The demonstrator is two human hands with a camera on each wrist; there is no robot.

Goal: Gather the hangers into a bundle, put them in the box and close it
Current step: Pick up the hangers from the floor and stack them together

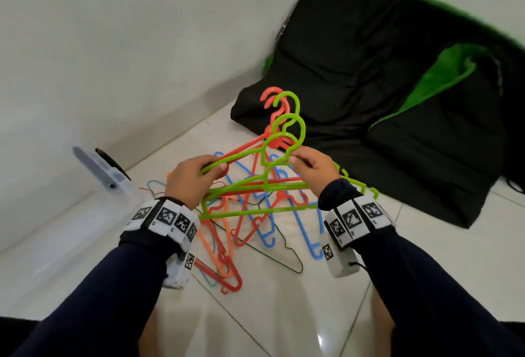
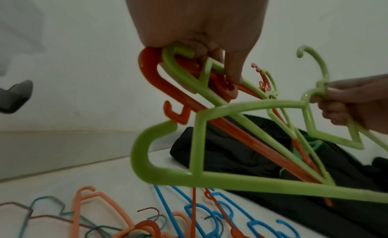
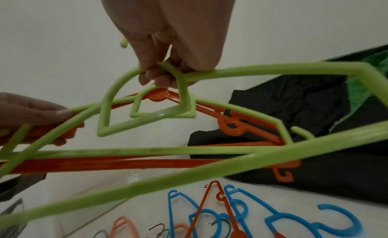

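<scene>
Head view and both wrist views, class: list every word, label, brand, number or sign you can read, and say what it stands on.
No readable words, brands or numbers in any view.
Wrist bands: black-and-white square coded markers, patterns only, no letters; tiny marks beneath them are too small to read.
Green hangers, clear plastic box, black cushion: no print visible.

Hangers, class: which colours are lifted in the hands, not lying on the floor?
The green hangers and red hangers: the left hand and right hand grip them. The blue hangers and the other hangers lie on the floor.
</scene>
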